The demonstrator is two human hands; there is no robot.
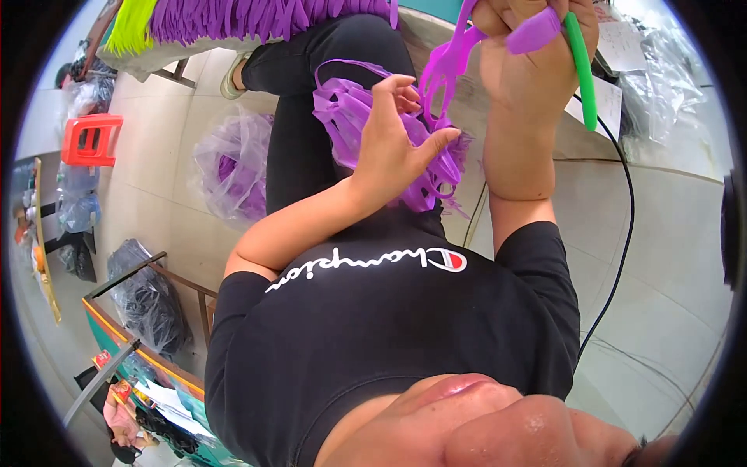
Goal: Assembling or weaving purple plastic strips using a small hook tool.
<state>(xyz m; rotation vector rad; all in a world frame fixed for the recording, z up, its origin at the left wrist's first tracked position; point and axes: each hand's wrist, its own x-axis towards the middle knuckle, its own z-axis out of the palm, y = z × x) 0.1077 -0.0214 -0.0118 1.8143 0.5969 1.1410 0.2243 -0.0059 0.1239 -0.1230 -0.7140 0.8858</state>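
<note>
My left hand point(393, 148) is in front of a loose bundle of purple plastic strips point(342, 117) above my lap. Its fingers curl and the thumb stands apart, with no strip plainly gripped between them. Higher up on the right, my right hand point(533, 54) is closed round a purple strip point(447, 70) with cut-out loops, which runs down toward the bundle. A flat purple piece point(535, 31) lies across its fingers. A curved green piece point(580, 70), like a handle, sticks out beside this hand; its other end is hidden.
Many purple strips point(233, 17) and yellow-green ones point(132, 27) hang over a bench at the upper left. A clear bag point(232, 167) of purple pieces sits on the floor by a red stool point(92, 140). A black cable point(629, 202) runs down the right. Another person point(120, 420) is at lower left.
</note>
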